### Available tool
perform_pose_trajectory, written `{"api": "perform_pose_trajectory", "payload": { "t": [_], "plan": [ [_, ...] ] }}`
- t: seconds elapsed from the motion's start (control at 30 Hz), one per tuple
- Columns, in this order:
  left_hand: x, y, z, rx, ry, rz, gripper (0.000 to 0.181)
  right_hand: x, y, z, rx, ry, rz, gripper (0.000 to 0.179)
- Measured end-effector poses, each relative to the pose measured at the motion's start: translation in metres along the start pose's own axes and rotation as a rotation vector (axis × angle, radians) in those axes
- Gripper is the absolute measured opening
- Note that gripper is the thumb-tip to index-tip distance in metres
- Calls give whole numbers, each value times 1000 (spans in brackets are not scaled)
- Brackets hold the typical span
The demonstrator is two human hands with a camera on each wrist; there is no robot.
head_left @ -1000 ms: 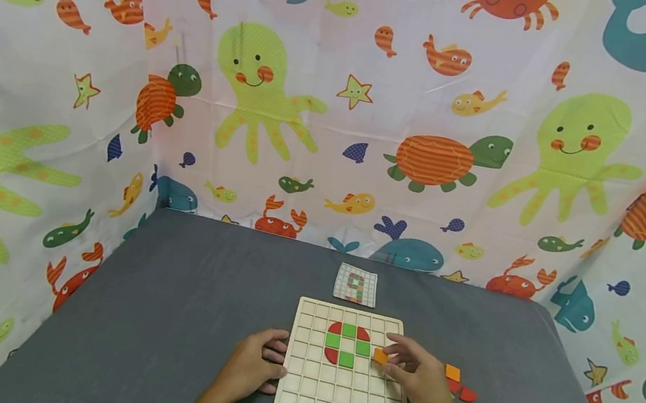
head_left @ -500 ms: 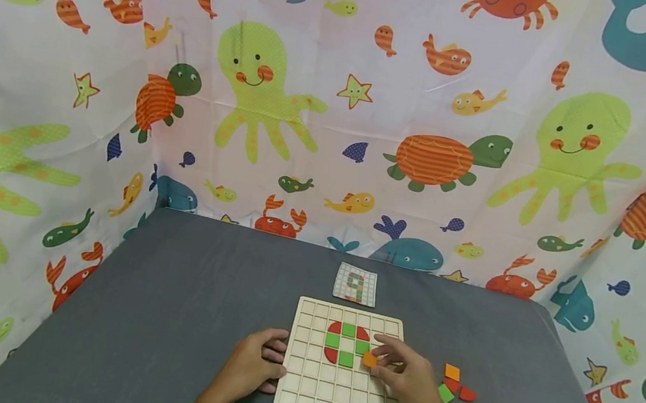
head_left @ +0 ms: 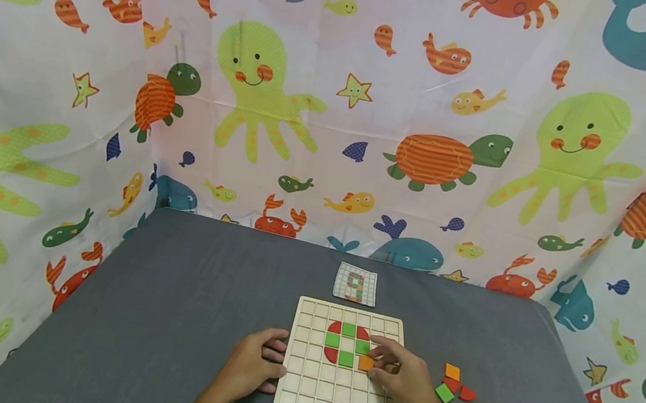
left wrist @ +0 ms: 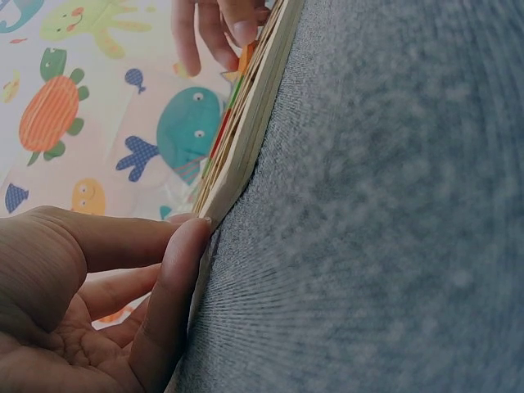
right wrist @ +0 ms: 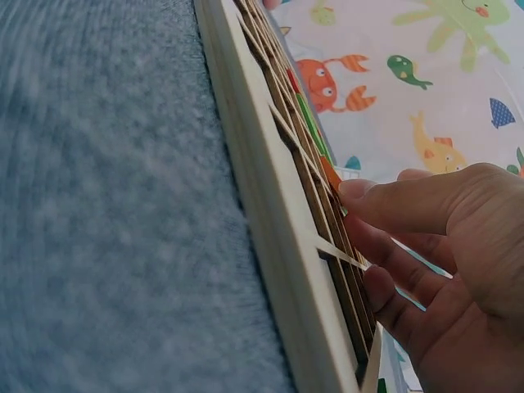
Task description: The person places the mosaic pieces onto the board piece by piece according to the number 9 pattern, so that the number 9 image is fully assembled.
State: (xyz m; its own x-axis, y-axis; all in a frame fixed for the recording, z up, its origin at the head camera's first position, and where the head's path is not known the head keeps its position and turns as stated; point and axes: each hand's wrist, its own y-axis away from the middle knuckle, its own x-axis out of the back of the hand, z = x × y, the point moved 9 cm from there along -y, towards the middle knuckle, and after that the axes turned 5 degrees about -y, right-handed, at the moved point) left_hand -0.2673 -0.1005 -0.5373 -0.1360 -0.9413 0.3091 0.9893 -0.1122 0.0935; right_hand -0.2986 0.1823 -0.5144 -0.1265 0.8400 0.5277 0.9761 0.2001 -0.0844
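Observation:
A square wooden grid board (head_left: 343, 394) lies on the grey cloth. Red quarter-round tiles (head_left: 331, 355) and green square tiles (head_left: 346, 359) form a ring in its cells. My right hand (head_left: 406, 376) holds an orange square tile (head_left: 366, 363) at the ring's lower right corner, below a green tile. In the right wrist view the thumb (right wrist: 358, 190) meets the edge of the orange tile, which is low over the grid. My left hand (head_left: 250, 365) holds the board's left edge, with thumb and finger at the wooden rim in the left wrist view.
A small printed card (head_left: 356, 284) with a coloured grid pattern lies behind the board. To the right are loose tiles: an orange square (head_left: 452, 371), a green square (head_left: 445, 393) and red pieces (head_left: 467, 394). A sea-animal curtain (head_left: 336, 125) surrounds the table.
My right hand has moved left over the board, bringing the orange tile beside the lower green one and uncovering the loose green tile. The left hand stays at the board's edge.

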Motion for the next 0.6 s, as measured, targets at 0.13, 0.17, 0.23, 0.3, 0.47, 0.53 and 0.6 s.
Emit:
{"api": "perform_pose_trajectory", "payload": {
  "t": [0.13,0.17,0.23,0.3,0.47,0.53,0.6],
  "plan": [
    [1,-1,-1,-9,2,2,66,0,0,1,-9,-7,3,55],
    [1,-1,-1,-9,1,2,66,0,0,1,-13,-6,5,55],
    [1,-1,-1,-9,1,3,65,0,0,1,-20,-6,10,55],
    [1,-1,-1,-11,0,3,65,0,0,2,-26,-4,15,54],
    [0,-1,-1,-6,1,3,65,0,0,1,-15,-22,8,54],
    [0,-1,-1,-6,0,3,66,-1,0,0,-13,-37,2,55],
    [0,-1,-1,-6,-1,2,66,-1,1,0,-14,-51,-2,56]
  ]
}}
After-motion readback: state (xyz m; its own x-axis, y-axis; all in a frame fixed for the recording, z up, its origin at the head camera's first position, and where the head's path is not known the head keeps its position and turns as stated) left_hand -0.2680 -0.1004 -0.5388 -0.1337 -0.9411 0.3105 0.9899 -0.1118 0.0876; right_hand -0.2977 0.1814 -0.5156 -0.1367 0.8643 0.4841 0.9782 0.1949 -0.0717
